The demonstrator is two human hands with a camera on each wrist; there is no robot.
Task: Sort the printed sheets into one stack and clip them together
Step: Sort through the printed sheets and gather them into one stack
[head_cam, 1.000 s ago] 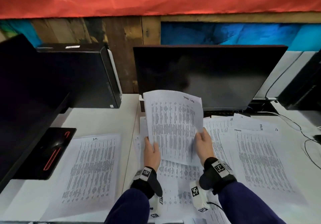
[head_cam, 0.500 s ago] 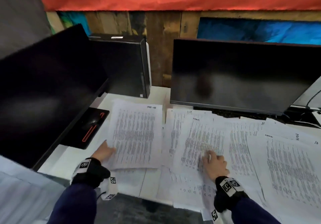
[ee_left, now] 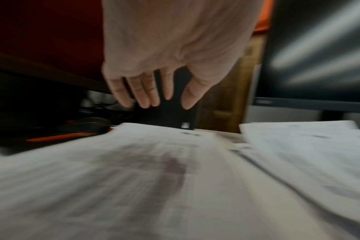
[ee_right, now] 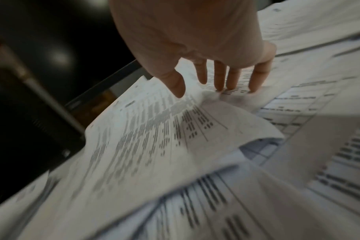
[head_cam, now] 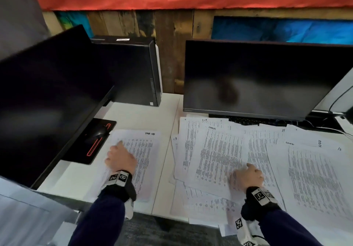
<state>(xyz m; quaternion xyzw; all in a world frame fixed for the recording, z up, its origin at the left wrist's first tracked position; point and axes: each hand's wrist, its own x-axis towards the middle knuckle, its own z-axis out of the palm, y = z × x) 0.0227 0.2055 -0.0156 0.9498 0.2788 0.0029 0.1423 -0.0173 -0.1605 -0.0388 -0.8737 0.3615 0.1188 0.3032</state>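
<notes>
A neat stack of printed sheets (head_cam: 147, 150) lies on the white desk at the left; it shows blurred in the left wrist view as stack (ee_left: 134, 170). My left hand (head_cam: 118, 151) is over its left part, and the left hand (ee_left: 166, 104) has straight fingers just above the paper, holding nothing. Several loose printed sheets (head_cam: 215, 150) lie fanned out before the middle monitor. My right hand (head_cam: 248, 173) rests on them. In the right wrist view the right hand (ee_right: 203, 92) presses its fingertips (ee_right: 220, 86) on the top sheet (ee_right: 154, 129), which buckles near the thumb.
A dark monitor (head_cam: 257, 77) stands behind the loose sheets and another monitor (head_cam: 44, 96) at the left, its black base (head_cam: 93, 140) touching the stack. A black computer tower (head_cam: 133, 70) stands at the back. Cables (head_cam: 336, 127) run at the far right.
A second ago both hands held one sheet up. It now lies on the left stack; my left hand has moved over it and my right hand has dropped onto the loose sheets.
</notes>
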